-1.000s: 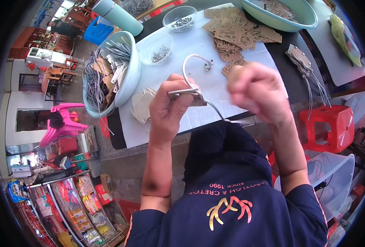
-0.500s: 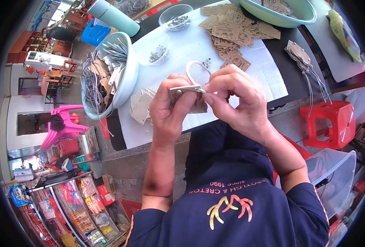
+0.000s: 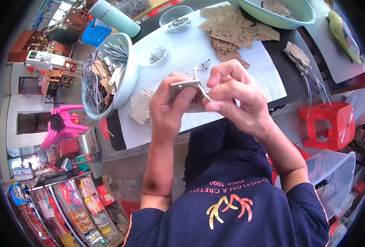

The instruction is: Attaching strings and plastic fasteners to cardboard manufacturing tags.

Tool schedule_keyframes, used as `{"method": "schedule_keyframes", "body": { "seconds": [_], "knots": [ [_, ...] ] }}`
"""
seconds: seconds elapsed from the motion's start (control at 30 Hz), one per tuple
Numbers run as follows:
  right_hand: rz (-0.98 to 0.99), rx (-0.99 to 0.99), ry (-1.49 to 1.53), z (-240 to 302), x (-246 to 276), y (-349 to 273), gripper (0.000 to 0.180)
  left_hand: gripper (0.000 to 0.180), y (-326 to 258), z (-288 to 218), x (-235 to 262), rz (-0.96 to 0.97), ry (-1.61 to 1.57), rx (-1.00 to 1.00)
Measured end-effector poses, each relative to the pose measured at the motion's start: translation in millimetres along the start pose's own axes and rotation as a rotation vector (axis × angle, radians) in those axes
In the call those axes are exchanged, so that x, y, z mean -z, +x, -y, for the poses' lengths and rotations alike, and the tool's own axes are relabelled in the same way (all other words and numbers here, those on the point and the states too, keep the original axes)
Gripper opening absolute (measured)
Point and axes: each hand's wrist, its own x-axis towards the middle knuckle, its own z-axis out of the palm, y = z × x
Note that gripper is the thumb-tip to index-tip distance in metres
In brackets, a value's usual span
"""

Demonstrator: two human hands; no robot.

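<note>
My left hand (image 3: 167, 108) is closed around a flat cardboard tag (image 3: 185, 84), thumb on its face, edge tilted toward me. A pale grey cord (image 3: 196, 73) loops up from the tag, and another length runs out at its right edge. My right hand (image 3: 244, 99) pinches that end between thumb and fingertips, the other fingers curled. Just beyond my hands, small metal pieces (image 3: 205, 64) lie on the white sheet (image 3: 182, 49). Left of my left hand sits a small pile of pale tags (image 3: 140, 108).
A light blue basin (image 3: 130, 82) of cords and tags stands at left, near clear bowls (image 3: 168, 41) of metal bits and a mint bottle (image 3: 114, 18). Brown tags (image 3: 227, 31) heap at the back, by a green basin (image 3: 281, 20). A corded tag bundle (image 3: 296, 57) and red stool (image 3: 328, 123) are right.
The cord's upper loop has become smaller, while more of its end shows between the tag and my right fingers. My right hand has shifted slightly; my left hand barely moved.
</note>
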Motion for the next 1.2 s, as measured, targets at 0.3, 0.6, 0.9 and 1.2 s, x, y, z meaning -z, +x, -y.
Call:
{"method": "schedule_keyframes", "body": {
  "seconds": [0.3,0.6,0.9,1.2],
  "knots": [
    [0.070,-0.616,0.560,24.3,12.8,12.9,0.026,0.009,3.0,-2.2,4.4,0.085,0.137,-0.072],
    [0.260,0.034,0.506,4.0,16.2,3.9,0.022,0.011,1.3,5.1,15.1,-0.112,-0.140,0.090],
    [0.222,-0.520,0.146,16.3,19.0,18.7,0.027,0.012,1.4,-7.8,9.3,0.069,0.185,-0.091],
    [0.180,-0.118,-0.203,25.4,17.7,15.9,0.010,0.011,-0.1,-9.1,11.3,-0.152,0.218,-0.018]
  ]
}}
